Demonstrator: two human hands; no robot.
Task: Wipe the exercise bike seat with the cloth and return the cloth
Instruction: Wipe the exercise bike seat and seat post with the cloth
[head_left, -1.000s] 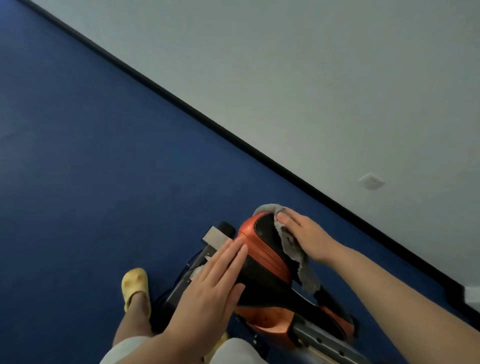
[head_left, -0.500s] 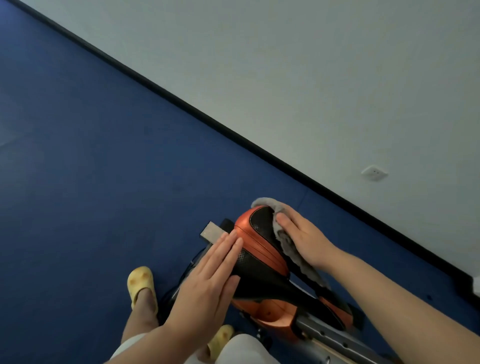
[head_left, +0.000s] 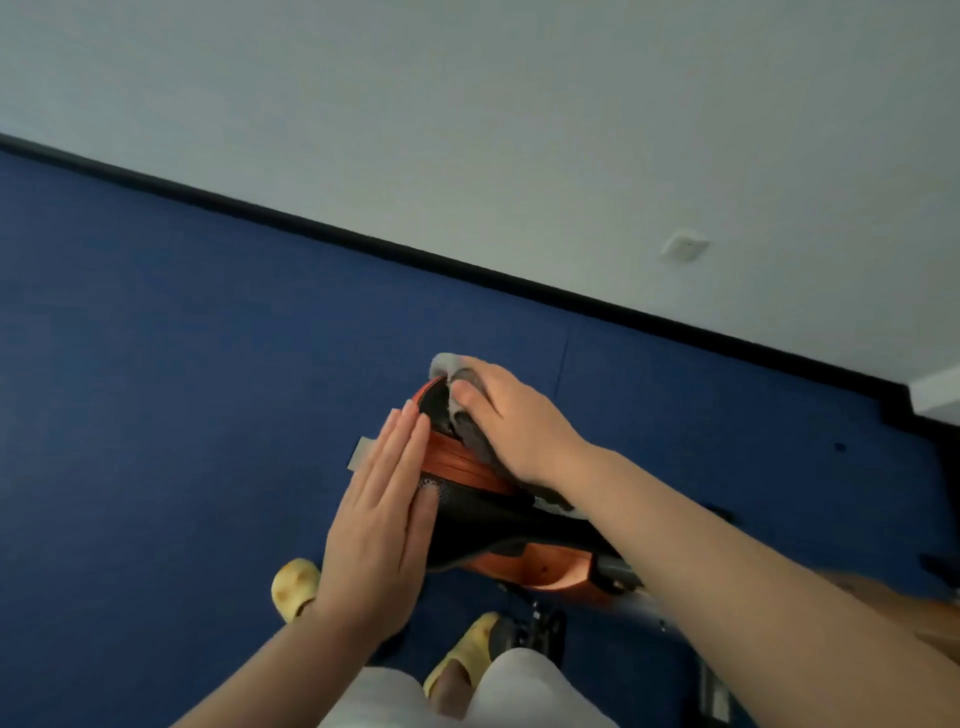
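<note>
Since a second ago the right hand (head_left: 511, 423) has pushed the cloth (head_left: 457, 382) further toward the wide rear end of the seat (head_left: 483, 512), and the left hand (head_left: 382, 525) has slid along with it, the view tipping so both yellow slippers (head_left: 296, 587) show below. Nearest, the left hand lies flat against the seat's left flank, fingers (head_left: 410, 431) straight and together, bracing rather than gripping. The right hand presses down on the grey cloth, its fingers curled over it, bunching it on the seat's right upper side; a fold sticks out past the fingertips at the far end. The seat's long axis runs from the narrow nose near the person's legs away to that far end, so the next stroke probably draws back along it toward the body. The right forearm crosses the nose and hides part of it. Beyond lie blue floor (head_left: 182, 338), a black skirting strip (head_left: 311, 228) and a pale wall with a socket (head_left: 684, 248). Where the cloth belongs is out of sight.
</note>
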